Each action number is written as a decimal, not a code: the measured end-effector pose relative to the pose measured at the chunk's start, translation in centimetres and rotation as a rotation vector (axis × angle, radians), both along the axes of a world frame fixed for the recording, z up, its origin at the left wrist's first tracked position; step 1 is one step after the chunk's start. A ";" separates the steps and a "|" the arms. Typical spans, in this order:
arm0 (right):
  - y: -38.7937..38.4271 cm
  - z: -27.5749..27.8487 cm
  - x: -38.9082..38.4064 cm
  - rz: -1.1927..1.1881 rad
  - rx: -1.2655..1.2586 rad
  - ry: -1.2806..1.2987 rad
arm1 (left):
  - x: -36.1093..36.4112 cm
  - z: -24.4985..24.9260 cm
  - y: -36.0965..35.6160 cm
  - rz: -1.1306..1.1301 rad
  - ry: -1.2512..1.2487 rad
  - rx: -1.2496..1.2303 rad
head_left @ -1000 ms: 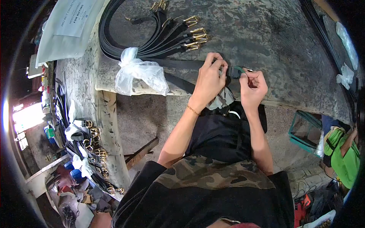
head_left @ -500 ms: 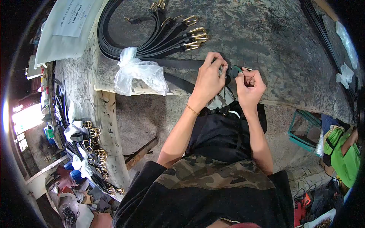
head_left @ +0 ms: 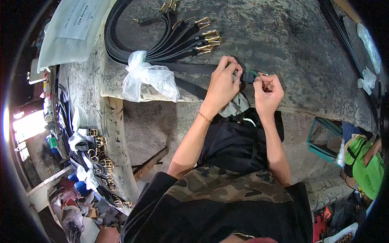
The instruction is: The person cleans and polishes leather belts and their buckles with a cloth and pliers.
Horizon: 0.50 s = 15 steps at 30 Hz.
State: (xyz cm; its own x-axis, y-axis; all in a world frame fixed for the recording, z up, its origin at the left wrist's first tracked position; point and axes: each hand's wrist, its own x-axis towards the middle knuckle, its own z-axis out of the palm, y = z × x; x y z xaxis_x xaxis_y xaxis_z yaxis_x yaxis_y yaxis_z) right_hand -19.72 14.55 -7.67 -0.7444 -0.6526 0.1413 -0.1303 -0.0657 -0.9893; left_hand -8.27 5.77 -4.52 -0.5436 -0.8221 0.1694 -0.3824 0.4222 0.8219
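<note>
My left hand is closed on a black belt, its fingers bunched over the strap near the end. The strap runs left from there across the worktable. Beside those fingers, a dark green piece shows at the belt's end. My right hand is closed too, thumb and forefinger pinched at that end, where a small shiny metal bit sticks out above the knuckles. What lies inside the right fingers is hidden. Some crumpled greyish wrapping hangs below the left hand at the table edge.
Coiled black belts with gold buckles lie at the upper left, tied with clear plastic. More buckled belts hang at the left. A green crate stands on the floor at right, close to a person's bright green clothing.
My right hand has shifted slightly to the right and its thumb has slid back a little from the green piece. My left hand stays in place on the belt.
</note>
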 end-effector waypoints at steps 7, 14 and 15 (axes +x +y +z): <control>0.0 0.2 0.1 0.015 0.022 0.025 | 0.0 0.0 0.0 -0.003 0.000 0.010; 0.2 0.7 -0.2 -0.007 0.046 -0.005 | 0.1 -0.8 -0.2 -0.006 0.018 -0.086; 0.3 0.9 -0.4 -0.031 0.041 -0.066 | 0.1 -0.8 -0.4 0.009 0.062 -0.027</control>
